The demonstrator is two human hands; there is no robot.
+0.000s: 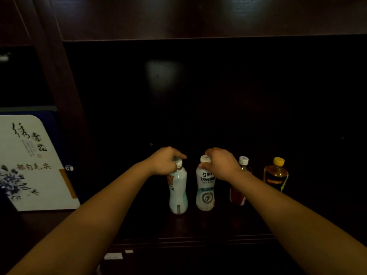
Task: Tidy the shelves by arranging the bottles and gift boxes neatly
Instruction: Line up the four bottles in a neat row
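**Head camera: both hands held 2 white bottles by the cap**

The head camera showed the left hand [165,160] curled over the cap of the left white bottle [178,193], fingers wrapped round its neck. The right hand [220,162] gripped the cap of the right white bottle [205,192] in the same way. Both bottles stood upright, near each other but apart, toward the front of the dark wooden shelf [198,227]. To their right stood a red-labelled bottle [237,196], partly hidden behind the right forearm. Beyond it was a yellow-capped bottle [276,175] of amber liquid, making a row of 4. Past a wooden upright [65,96] to the left, a white gift box [29,165] leaned back, printed with blue flowers and calligraphy.

The 2 white bottles looked like waisted plastic under glossy printed sleeves. The sleeves hid the fill level, so their weight could not be judged. The sleeves were probably slick and the thin walls would likely give under a squeeze. The hard cap and the neck just below it therefore seemed the surest hold. The narrow waist would be a second choice. The shelf looked polished, so a base could probably slide along it easily. The gift box appeared to be stiff, light card with rounded corners, and was best taken by its 2 side edges.
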